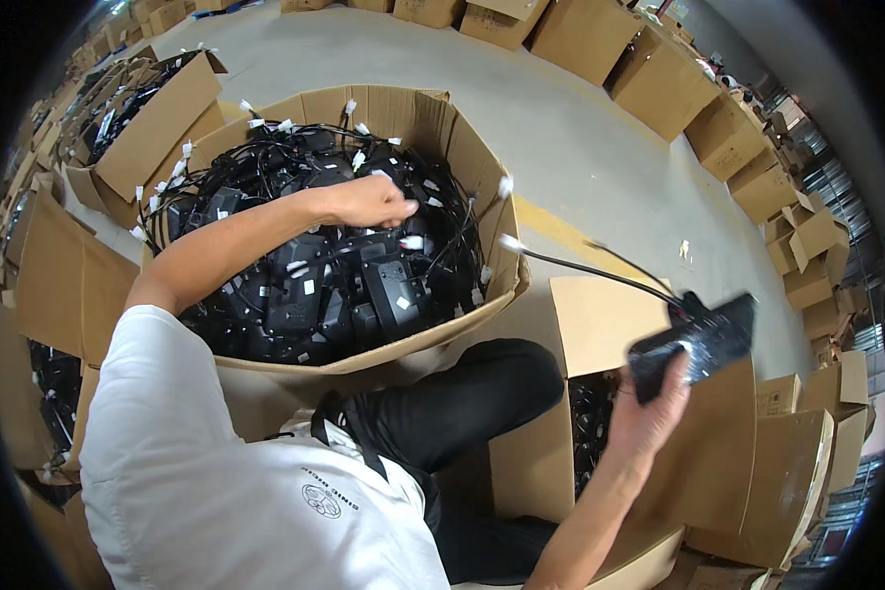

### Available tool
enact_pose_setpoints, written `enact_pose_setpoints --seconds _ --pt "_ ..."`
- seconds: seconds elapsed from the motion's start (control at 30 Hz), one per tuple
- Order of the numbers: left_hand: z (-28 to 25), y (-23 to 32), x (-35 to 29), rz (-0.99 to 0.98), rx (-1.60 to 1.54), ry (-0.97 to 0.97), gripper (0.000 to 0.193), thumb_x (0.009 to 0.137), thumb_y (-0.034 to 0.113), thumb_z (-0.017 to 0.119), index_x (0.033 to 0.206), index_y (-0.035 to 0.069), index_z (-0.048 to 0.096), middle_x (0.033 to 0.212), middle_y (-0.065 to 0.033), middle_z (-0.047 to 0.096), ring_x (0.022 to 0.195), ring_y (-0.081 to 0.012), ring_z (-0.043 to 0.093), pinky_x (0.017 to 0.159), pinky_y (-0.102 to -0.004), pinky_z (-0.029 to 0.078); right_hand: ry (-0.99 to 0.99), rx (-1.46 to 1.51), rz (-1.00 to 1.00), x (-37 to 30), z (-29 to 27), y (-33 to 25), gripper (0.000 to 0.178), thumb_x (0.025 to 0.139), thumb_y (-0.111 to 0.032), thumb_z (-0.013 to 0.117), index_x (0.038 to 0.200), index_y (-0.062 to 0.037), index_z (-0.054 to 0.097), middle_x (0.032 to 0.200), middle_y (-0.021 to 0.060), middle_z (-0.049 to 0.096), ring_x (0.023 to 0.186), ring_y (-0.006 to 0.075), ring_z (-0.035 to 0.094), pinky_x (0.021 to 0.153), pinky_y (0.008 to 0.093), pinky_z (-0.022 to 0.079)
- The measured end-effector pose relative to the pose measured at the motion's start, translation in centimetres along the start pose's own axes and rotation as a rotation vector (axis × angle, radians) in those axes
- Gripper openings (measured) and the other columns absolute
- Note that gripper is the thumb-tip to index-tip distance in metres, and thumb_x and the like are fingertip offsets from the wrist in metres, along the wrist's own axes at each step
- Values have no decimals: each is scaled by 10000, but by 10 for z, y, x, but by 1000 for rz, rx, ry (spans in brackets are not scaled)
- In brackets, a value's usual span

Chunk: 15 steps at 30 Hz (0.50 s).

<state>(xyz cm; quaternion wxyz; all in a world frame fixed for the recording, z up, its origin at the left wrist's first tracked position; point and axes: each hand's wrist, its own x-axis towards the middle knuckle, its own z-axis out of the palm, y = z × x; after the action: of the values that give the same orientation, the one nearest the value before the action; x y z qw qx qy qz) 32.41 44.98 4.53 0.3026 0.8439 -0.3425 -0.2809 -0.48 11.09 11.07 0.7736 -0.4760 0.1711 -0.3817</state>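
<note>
R fingers grip glossy blk rect. unit w/ wht-tipped blk cable; L fingers curled in above brn multi-sided cardboard box.

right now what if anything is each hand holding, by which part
The right hand grips a black device by its near edge; whether the left hand holds anything is unclear.

White short-sleeved shirt with small dark round emblem, black trousers, bare hands
</note>
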Motion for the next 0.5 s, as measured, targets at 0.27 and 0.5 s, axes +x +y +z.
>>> enact_pose_setpoints --seconds 0.27,0.5 --pt "66 18 -14 750 934 -41 317 824 203 678 1068 6 629 1119 -157 605 1145 -327 564 953 -436 460 83 -76 -149 -11 -41 -28 355 960 -333 694 1169 -50 644 998 45 715 819 154 692 645 294 581" --pt "100 -3 0 625 1108 -270 760 852 318 638 1500 40 357 1280 -225 545 1162 -345 553 900 -426 485 45 -71 59 -37 -35 -4 313 959 -188 676 1221 -32 603 1133 92 685 1022 233 674 860 441 574"
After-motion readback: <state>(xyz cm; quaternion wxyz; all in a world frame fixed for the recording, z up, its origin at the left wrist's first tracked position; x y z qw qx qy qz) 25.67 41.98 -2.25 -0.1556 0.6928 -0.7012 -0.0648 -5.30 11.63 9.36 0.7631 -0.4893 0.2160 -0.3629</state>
